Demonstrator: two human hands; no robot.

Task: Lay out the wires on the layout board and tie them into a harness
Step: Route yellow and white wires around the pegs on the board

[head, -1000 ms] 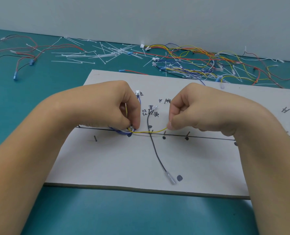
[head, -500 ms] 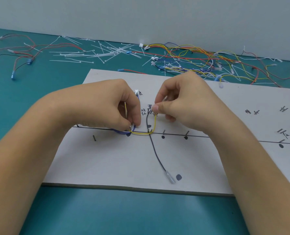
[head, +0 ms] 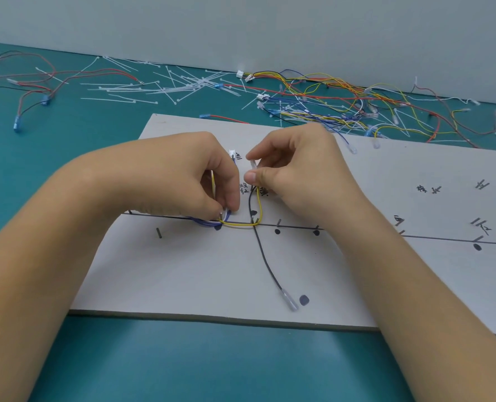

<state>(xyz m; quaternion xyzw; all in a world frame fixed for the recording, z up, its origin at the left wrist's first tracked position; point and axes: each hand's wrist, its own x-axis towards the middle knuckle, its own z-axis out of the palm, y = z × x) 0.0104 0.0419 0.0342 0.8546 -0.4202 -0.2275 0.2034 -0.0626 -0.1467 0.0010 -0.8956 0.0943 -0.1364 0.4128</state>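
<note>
The grey layout board (head: pixel 357 285) lies on the teal table, marked with a long black line, dots and handwritten labels. My left hand (head: pixel 183 175) pinches a small bundle of blue, white and yellow wires (head: pixel 212 223) down at the line. From there a yellow wire (head: pixel 241 225) runs right along the line, bends upward near a peg and ends between thumb and forefinger of my right hand (head: pixel 293 169), which pinches its end. A black wire (head: pixel 265 262) crosses the line and ends in a clear terminal (head: pixel 289 299) near the board's front.
Loose white cable ties (head: pixel 165 85) are scattered behind the board. A tangle of yellow, red and blue wires (head: pixel 342 103) lies at the back right; red and black wires with blue terminals (head: pixel 32 91) lie at the back left. A pale wall bounds the table.
My right hand has carried the yellow wire's end from the line up and left, so the wire now bends upward beside the black wire. My left hand has kept its hold.
</note>
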